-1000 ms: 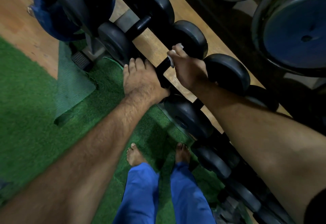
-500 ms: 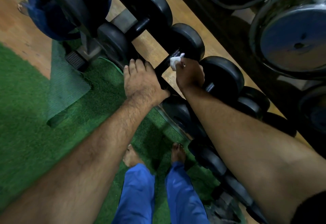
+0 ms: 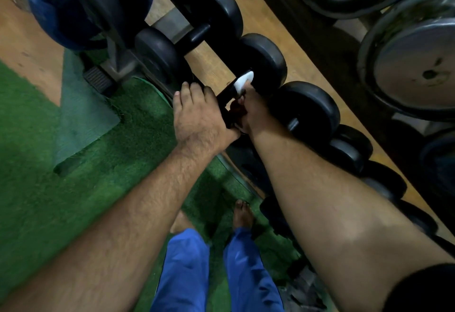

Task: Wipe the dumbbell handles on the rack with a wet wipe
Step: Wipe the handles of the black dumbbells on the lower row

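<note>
A row of black dumbbells lies on a low rack (image 3: pixel 172 26) that runs from top left to bottom right. My right hand (image 3: pixel 256 112) holds a white wet wipe (image 3: pixel 243 81) wrapped against the black handle (image 3: pixel 226 95) of one dumbbell, close to its far head (image 3: pixel 266 60). My left hand (image 3: pixel 199 119) lies over the near end of that same dumbbell, fingers curled over its near head, which the hand hides. The two hands almost touch.
More dumbbells (image 3: pixel 310 112) continue down the rack to the right. Large metal weight plates (image 3: pixel 413 65) stand at the top right. Green turf (image 3: pixel 49 188) covers the floor on the left, with a wood floor (image 3: pixel 27 41) beyond. My bare feet (image 3: pixel 242 213) stand beside the rack.
My right hand has slid the wipe back along the handle toward my left hand, so the hands are closer together. The left hand has stayed on the near head.
</note>
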A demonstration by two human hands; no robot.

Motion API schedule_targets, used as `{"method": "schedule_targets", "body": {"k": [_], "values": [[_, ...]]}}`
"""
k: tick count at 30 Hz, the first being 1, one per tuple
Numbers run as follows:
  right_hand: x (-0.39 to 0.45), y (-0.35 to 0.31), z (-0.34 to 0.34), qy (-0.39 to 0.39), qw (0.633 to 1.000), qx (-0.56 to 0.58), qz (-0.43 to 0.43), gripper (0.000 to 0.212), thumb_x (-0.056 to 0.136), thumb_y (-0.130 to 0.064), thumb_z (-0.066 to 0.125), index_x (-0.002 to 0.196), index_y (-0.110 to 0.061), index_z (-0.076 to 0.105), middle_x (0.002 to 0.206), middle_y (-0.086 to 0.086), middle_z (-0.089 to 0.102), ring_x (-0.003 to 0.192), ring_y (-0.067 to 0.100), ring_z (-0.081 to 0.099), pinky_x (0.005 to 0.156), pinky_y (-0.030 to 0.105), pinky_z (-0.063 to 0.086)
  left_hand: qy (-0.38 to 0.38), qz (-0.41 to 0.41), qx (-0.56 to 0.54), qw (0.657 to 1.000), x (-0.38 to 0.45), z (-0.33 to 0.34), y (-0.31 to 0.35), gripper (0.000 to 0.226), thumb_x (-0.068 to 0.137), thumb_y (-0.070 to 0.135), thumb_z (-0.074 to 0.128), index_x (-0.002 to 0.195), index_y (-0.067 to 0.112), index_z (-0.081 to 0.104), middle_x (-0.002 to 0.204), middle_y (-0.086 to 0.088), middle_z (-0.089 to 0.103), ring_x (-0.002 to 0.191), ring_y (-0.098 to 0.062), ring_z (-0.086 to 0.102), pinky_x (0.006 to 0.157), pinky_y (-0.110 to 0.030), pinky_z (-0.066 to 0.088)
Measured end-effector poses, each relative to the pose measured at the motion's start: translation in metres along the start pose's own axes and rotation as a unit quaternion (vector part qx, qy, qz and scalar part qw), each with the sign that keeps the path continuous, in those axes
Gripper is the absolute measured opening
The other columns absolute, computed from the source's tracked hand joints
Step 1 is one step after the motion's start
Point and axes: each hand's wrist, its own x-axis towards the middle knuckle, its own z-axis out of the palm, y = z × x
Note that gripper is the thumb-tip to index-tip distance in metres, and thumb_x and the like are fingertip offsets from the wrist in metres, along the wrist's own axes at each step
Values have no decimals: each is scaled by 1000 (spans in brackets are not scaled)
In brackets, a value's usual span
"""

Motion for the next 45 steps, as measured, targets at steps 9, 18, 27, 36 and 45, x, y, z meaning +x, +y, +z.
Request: {"method": "schedule_targets", "body": {"k": [9, 18, 27, 36, 45], "values": [[-9, -8, 10, 33, 999, 16, -20, 43, 98, -53, 50, 75, -16, 50, 51, -2, 40, 42, 13, 37, 42, 18, 29, 32, 9, -5, 999, 0, 5, -4, 112, 62, 79, 58, 143, 6, 33, 151, -18, 30, 147, -34, 17, 122, -46, 13], [-26, -15, -1, 34, 995, -95, -27, 35, 98, -40, 57, 75, -14, 51, 50, -1, 36, 35, 11, 32, 42, 18, 28, 31, 22, -27, 999, -2, 2, -7, 113, 63, 77, 61, 145, 5, 31, 152, -17, 30, 147, -33, 17, 122, -46, 13], [-41, -10, 1, -48, 960, -271, 50, 26, 98, -38, 58, 78, -22, 52, 59, -6, 37, 38, 3, 31, 40, 14, 24, 34, -3, -130, 991, -20, 9, -35, 129, 66, 67, 75, 155, 4, 6, 163, -14, 10, 151, -26, 9, 123, -38, 8], [-43, 2, 15, 9, 936, -350, -19, 27, 86, -31, 68, 109, -16, 73, 62, 1, 56, 42, 9, 37, 34, 13, 29, 13, -15, -124, 992, -21, 5, -32, 132, 65, 69, 75, 155, 6, 2, 164, -12, 7, 151, -25, 7, 123, -36, 6], [-40, 6, -16, 68, 842, -413, -340, 22, 91, -25, 52, 98, -21, 73, 106, -3, 73, 92, 12, 63, 81, 24, 49, 4, -22, -101, 995, -24, 3, -29, 130, 68, 73, 69, 155, 6, -1, 164, -12, 3, 151, -25, 4, 124, -38, 6]]}}
